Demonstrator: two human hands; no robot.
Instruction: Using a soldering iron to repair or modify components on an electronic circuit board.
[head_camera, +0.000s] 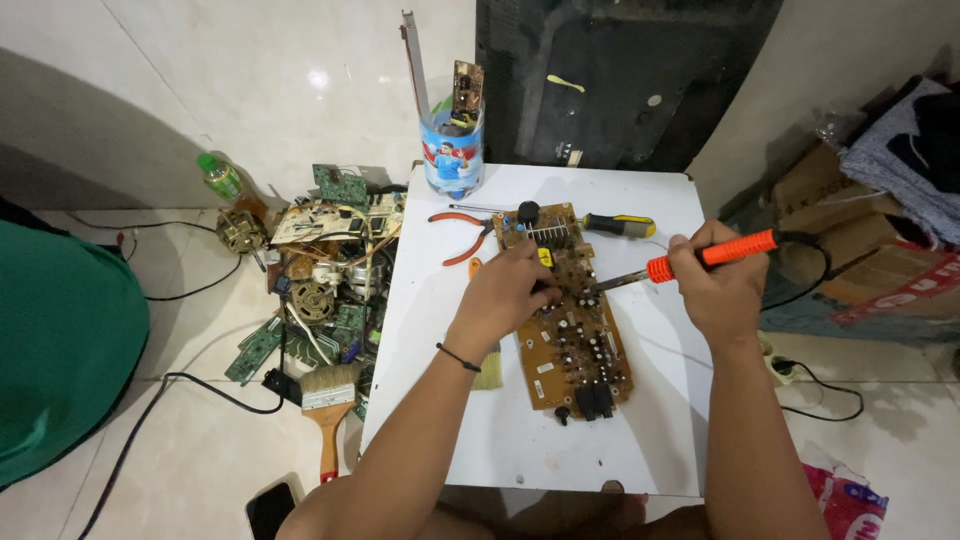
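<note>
A long tan circuit board lies on the small white table, slanting away from the person. The left hand presses down on the board's middle, fingers curled over the parts. The right hand is closed around an orange-handled soldering iron, its tip touching the board. Red-handled pliers and a yellow-and-black screwdriver lie just beyond the board

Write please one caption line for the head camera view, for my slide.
Right hand holds an orange-handled soldering iron to a brown circuit board on a white table; left hand steadies the board.
</note>
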